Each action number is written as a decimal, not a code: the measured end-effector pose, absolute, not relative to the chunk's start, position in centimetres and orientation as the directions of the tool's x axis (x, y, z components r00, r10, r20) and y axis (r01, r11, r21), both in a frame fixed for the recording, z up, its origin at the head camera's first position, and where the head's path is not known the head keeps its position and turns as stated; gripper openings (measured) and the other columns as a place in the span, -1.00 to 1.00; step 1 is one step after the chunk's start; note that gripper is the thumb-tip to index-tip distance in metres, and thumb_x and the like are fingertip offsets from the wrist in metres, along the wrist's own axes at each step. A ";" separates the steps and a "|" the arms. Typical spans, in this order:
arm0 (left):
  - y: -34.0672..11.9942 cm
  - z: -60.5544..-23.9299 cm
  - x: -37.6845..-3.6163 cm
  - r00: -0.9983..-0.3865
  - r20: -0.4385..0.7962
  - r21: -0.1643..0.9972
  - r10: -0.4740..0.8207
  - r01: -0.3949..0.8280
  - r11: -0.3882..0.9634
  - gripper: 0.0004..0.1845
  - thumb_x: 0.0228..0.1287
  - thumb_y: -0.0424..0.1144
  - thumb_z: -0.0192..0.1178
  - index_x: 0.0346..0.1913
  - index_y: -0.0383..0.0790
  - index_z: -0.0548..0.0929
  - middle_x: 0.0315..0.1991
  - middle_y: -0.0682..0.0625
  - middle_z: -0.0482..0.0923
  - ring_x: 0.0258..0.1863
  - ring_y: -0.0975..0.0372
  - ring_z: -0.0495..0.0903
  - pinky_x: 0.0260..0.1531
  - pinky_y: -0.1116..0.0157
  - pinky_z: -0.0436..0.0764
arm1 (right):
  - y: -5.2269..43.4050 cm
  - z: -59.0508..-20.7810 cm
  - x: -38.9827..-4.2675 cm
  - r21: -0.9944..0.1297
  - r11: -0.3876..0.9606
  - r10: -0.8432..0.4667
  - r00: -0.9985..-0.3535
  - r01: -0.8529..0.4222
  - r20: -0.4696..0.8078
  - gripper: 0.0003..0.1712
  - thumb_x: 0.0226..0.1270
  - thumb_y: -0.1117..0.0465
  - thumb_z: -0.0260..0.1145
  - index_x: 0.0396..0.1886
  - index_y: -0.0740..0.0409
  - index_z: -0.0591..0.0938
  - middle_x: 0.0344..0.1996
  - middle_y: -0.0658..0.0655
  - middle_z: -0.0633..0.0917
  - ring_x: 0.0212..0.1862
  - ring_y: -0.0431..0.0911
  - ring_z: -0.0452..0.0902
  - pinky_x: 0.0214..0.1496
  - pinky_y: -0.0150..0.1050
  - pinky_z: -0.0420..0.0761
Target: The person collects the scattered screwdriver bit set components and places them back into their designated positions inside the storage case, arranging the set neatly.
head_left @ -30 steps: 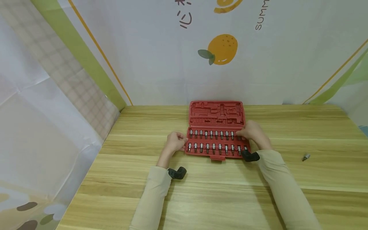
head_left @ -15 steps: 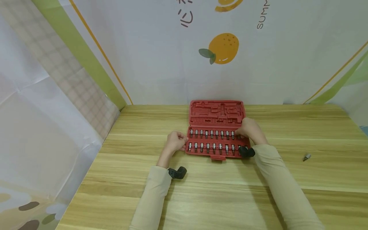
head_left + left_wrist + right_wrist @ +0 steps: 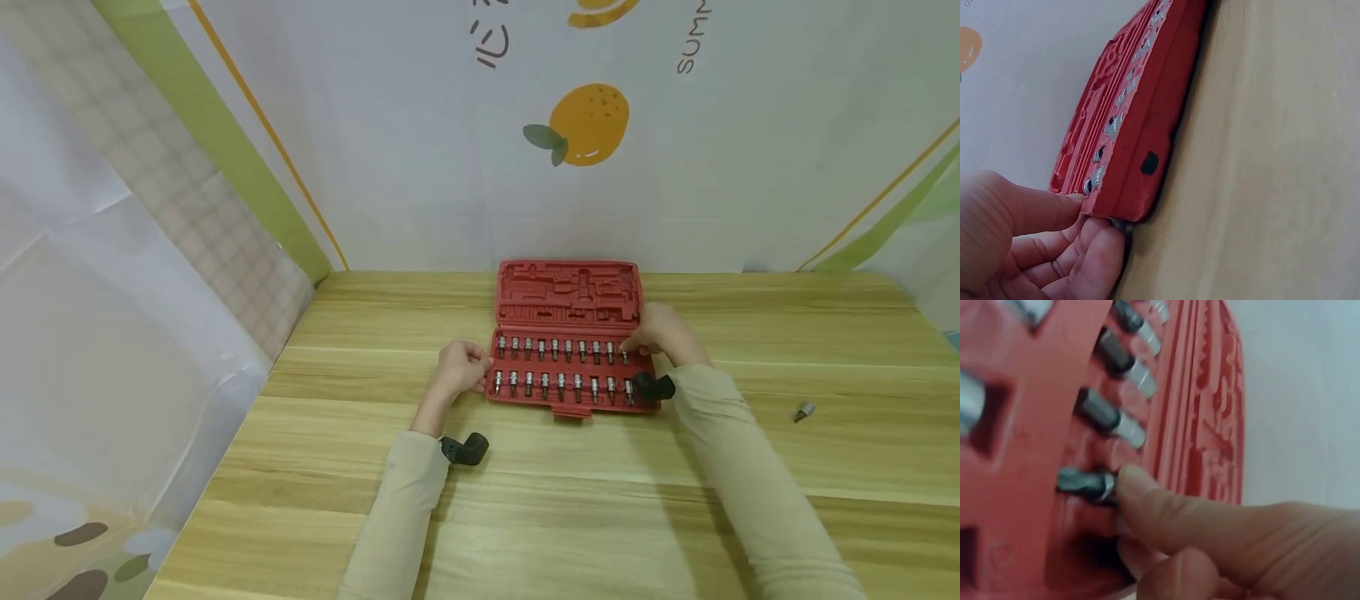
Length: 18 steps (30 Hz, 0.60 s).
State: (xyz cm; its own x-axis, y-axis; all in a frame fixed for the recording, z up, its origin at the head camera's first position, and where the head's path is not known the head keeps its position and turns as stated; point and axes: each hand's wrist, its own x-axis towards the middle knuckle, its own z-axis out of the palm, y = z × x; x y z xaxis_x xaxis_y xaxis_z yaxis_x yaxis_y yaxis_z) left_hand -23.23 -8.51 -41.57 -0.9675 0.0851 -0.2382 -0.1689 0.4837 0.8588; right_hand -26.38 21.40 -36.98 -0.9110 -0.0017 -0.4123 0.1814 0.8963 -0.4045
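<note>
An open red tool case (image 3: 573, 398) lies mid-table, with its moulded lid (image 3: 570, 292) flat behind the tray. Two rows of silver bit sockets (image 3: 561, 349) stand in the tray. My left hand (image 3: 480, 373) grips the tray's left edge. In the left wrist view the case (image 3: 1147, 112) is pinched by that hand (image 3: 1094, 219), thumb on top and fingers under the corner. My right hand (image 3: 632, 347) is at the right end of the back row. In the right wrist view its fingertips (image 3: 1147, 500) pinch one bit socket (image 3: 1082, 482) lying in its slot.
A single loose bit socket (image 3: 804, 411) lies on the wooden table (image 3: 570, 500) far to the right. Printed backdrop sheets (image 3: 420, 167) close off the back and left sides. Black wrist cameras (image 3: 465, 450) hang under both sleeves.
My right hand has shifted back from the tray's near right corner to the right end of the back row. The left hand has stayed on the case's left edge.
</note>
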 end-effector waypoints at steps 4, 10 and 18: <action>-8.5 -41.4 -23.3 -0.969 -0.229 0.861 0.091 -0.158 0.484 -0.87 0.31 -0.39 0.14 -0.26 -0.43 0.61 -0.50 -0.13 0.57 -0.67 0.23 0.54 -0.58 0.33 0.67 | 21.8 -36.6 -26.7 -0.355 0.923 -0.019 -0.906 0.146 -0.423 -0.56 0.08 0.09 0.47 -0.71 0.19 0.43 -0.81 -0.01 0.40 -0.73 -0.24 0.22 -0.62 -0.43 0.27; -8.5 -41.5 -23.3 -0.968 -0.233 0.859 0.089 -0.162 0.487 -0.87 0.31 -0.38 0.14 -0.25 -0.43 0.61 -0.51 -0.12 0.56 -0.67 0.24 0.53 -0.58 0.34 0.67 | 22.2 -36.7 -26.5 -0.368 0.923 -0.048 -0.916 0.112 -0.398 -0.52 0.04 0.05 0.49 -0.79 0.12 0.42 -0.84 -0.04 0.37 -0.73 -0.25 0.20 -0.60 -0.41 0.27; -8.7 -41.6 -23.1 -0.968 -0.230 0.864 0.095 -0.158 0.479 -0.87 0.30 -0.40 0.13 -0.24 -0.44 0.61 -0.49 -0.13 0.56 -0.67 0.23 0.53 -0.57 0.34 0.67 | 23.5 -37.2 -24.9 -0.532 0.841 -0.103 -0.937 0.096 -0.333 -0.49 0.26 0.09 0.28 -0.88 0.11 0.44 -0.88 0.00 0.45 -0.75 -0.23 0.21 -0.59 -0.35 0.30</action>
State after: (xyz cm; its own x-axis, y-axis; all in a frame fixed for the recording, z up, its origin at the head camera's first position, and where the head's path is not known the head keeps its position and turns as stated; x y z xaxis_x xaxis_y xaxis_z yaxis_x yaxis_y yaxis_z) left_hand -23.08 -8.72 -41.59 -0.9685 0.0951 -0.2303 -0.1584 0.4787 0.8636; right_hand -24.87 23.52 -37.16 -0.9372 -0.1034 -0.3330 0.0962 0.8413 -0.5319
